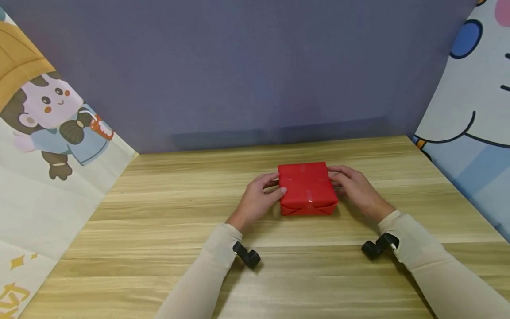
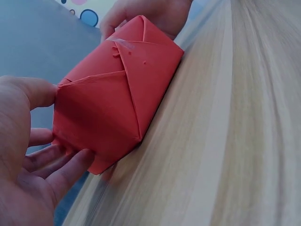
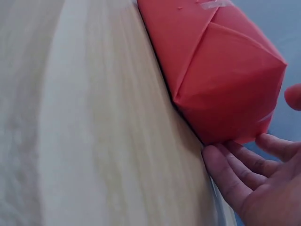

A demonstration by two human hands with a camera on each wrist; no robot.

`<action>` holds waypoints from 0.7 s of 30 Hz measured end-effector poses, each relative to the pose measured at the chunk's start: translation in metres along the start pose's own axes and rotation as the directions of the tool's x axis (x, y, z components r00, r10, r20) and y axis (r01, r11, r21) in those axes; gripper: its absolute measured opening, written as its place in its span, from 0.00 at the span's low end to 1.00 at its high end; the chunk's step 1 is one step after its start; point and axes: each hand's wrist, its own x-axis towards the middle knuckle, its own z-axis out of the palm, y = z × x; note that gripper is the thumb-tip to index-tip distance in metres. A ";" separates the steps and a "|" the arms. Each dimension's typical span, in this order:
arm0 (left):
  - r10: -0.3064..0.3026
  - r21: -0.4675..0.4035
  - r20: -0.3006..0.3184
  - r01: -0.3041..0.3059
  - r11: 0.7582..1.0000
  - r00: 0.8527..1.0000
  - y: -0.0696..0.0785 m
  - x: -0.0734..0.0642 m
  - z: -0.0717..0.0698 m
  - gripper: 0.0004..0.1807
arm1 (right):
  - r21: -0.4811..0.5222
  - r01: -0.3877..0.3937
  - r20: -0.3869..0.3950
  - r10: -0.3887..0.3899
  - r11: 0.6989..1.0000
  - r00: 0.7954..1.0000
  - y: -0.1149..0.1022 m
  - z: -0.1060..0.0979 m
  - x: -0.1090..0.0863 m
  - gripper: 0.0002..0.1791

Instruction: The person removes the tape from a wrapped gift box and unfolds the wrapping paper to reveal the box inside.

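A gift box [image 1: 306,184] wrapped in red paper rests on the wooden table, its folded, taped end facing me. At its left side, my left hand [image 1: 256,199] has the thumb on the top edge and the fingers against the side, holding it there. The left wrist view shows that grip on the box [image 2: 101,108] close up. On the other side, my right hand [image 1: 356,190] touches the box with extended fingers. In the right wrist view these fingertips [image 3: 214,155] meet the lower edge of the box [image 3: 230,89], while the thumb stands apart from it.
The wood-grain table [image 1: 159,248] reaches back to a plain grey-blue panel [image 1: 255,71]. Cartoon-printed panels stand along the left [image 1: 59,146] and right [image 1: 470,115] sides. A small black camera mount sits on each wrist over the beige sleeves [image 1: 203,274].
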 end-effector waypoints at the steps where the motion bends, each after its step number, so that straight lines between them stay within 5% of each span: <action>1: -0.001 0.002 0.001 0.001 1.000 1.000 0.000 0.000 0.000 0.28 | 0.001 -0.001 0.011 0.001 1.000 1.000 0.000 0.000 0.000 0.30; 12: -0.015 0.087 0.023 0.013 0.996 1.000 0.003 0.001 -0.003 0.28 | -0.060 0.043 0.086 -0.038 0.997 0.996 0.003 0.000 0.001 0.35; 21: 0.012 0.253 0.080 -0.032 0.967 0.997 0.008 0.009 0.000 0.25 | -0.081 0.044 0.086 -0.037 0.996 0.996 0.005 0.000 0.002 0.34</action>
